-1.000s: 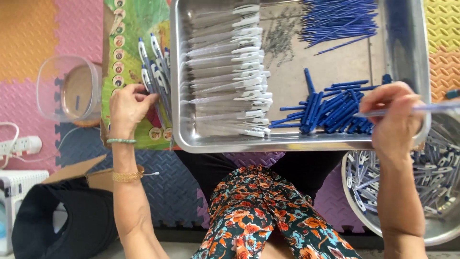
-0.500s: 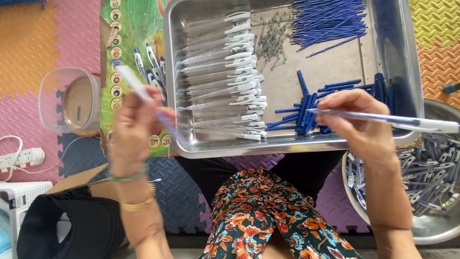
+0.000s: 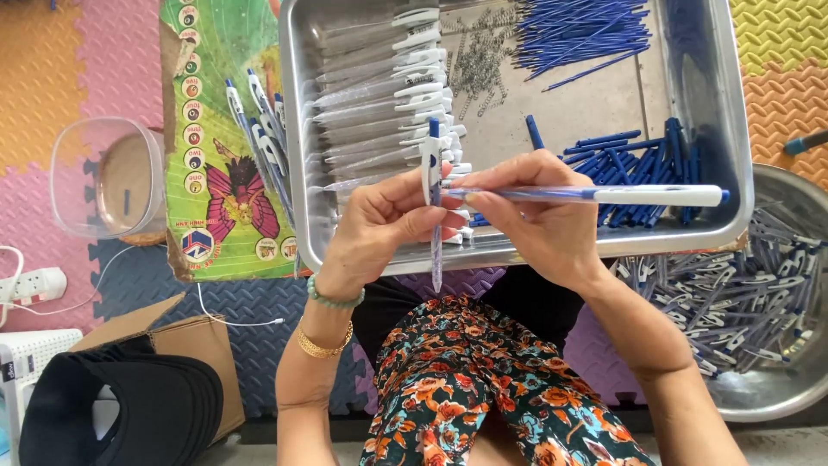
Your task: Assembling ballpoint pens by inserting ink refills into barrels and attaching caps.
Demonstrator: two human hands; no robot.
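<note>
Nearest, above the floral-trousered lap [image 3: 483, 388], a clear pen barrel with a white clip [image 3: 434, 185] is pinched upright in the left hand [image 3: 388, 224]. Just beside it, a horizontal pen with a white end [image 3: 604, 195] is gripped in the right hand [image 3: 535, 216], its tip meeting the barrel. Beyond, a steel tray [image 3: 733, 129] holds rows of clear barrels [image 3: 371, 95], springs [image 3: 479, 56] and blue refills [image 3: 586, 30].

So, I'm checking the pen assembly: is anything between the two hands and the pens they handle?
Nothing visible. The left hand already pinches an upright pen, and the right hand holds a horizontal pen directly in its fingers, both above the near rim of the metal tray.
</note>
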